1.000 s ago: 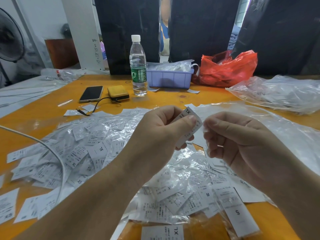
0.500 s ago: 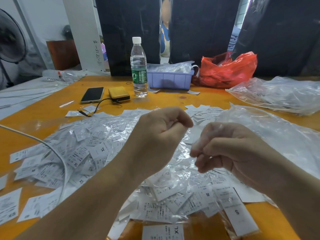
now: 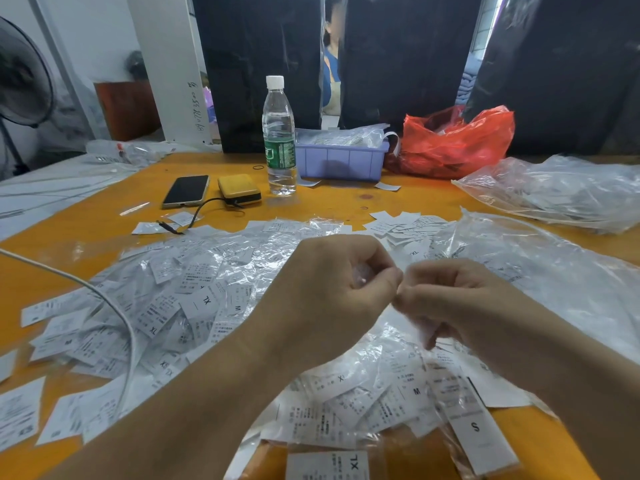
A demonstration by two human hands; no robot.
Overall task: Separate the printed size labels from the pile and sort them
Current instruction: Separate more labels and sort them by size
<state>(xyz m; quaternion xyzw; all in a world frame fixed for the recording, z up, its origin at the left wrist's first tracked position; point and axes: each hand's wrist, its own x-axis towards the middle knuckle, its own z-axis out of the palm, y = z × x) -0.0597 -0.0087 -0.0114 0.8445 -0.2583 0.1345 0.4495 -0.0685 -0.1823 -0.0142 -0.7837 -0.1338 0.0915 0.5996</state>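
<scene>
A pile of white printed size labels [image 3: 194,299], marked XL, M, S and XS, lies mixed with crinkled clear plastic on the orange table [image 3: 86,233]. Above the pile my left hand [image 3: 339,292] and my right hand [image 3: 460,306] meet fingertip to fingertip, both curled into fists. A small white label piece shows inside my left hand's curl. My right hand pinches thin clear wrap that trails blurred beneath it. A small loose heap of labels [image 3: 405,225] sits beyond the hands. An S label [image 3: 476,427] and an XL label [image 3: 332,465] lie near the front edge.
A water bottle [image 3: 280,140], phone [image 3: 187,190] and yellow power bank [image 3: 239,190] stand at the back. Beside them are a purple tray [image 3: 341,162] and a red bag [image 3: 457,143]. Clear bags [image 3: 561,192] fill the right; a white cable [image 3: 117,320] crosses the left pile.
A second ago my left hand held an XL label up in plain sight. Both hands have since curled, dropped slightly and come together until their fingertips touch.
</scene>
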